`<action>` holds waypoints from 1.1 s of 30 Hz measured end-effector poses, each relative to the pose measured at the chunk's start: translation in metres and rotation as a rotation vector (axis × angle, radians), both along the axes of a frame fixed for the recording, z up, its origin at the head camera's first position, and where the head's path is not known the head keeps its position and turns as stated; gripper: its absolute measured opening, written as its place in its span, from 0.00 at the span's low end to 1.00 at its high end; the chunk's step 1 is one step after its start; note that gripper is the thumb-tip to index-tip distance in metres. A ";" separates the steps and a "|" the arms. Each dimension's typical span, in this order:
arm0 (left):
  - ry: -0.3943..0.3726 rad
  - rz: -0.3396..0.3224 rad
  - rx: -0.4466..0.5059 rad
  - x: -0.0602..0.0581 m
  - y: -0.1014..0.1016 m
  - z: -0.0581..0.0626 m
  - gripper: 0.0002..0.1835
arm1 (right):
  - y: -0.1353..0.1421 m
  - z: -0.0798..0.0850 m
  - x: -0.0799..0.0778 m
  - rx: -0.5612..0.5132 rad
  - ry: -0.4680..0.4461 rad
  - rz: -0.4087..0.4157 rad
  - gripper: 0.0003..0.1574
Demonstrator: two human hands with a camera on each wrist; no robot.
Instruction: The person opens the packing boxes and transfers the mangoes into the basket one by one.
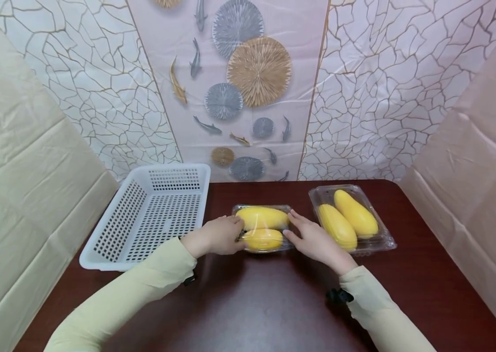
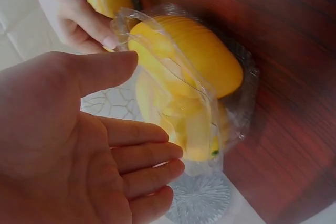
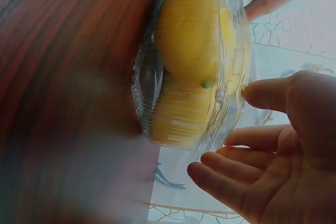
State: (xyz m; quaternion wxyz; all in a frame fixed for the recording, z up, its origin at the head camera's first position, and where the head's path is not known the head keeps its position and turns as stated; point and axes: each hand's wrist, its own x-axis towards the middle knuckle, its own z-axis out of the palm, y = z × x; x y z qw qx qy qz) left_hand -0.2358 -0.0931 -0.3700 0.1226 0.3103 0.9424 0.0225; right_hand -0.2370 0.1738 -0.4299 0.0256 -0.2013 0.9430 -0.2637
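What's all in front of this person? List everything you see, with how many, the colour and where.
Wood-grained table: 1, dark red-brown, across the foreground.
Rectangular perforated plastic basket: 1, whitish, on the table's left side.
Clear plastic containers: 2, colourless, one mid-table, one to its right.
Oval mango-like fruits: 4, yellow, two in each container.
Patterned backdrop: 1, pale with gold and grey discs and fish, behind the table.
Creased side sheets: 2, beige, left and right.
Wrist straps: 2, black, one per wrist.
Sleeves: 2, pale yellow, on the forearms.
Left hand: 1, bare, at the middle container's left end.
Right hand: 1, bare, at its right end.
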 end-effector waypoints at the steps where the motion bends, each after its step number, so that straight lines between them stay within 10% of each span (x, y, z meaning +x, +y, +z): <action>1: 0.005 0.006 0.003 0.001 0.001 -0.001 0.25 | -0.001 -0.001 0.002 -0.003 0.002 -0.005 0.40; 13: 0.153 0.101 0.030 0.019 0.007 -0.019 0.35 | -0.009 -0.012 0.007 -0.015 0.038 -0.056 0.42; 33: 0.352 0.190 0.381 0.024 0.007 -0.066 0.34 | -0.008 -0.018 0.008 -0.043 0.100 -0.083 0.41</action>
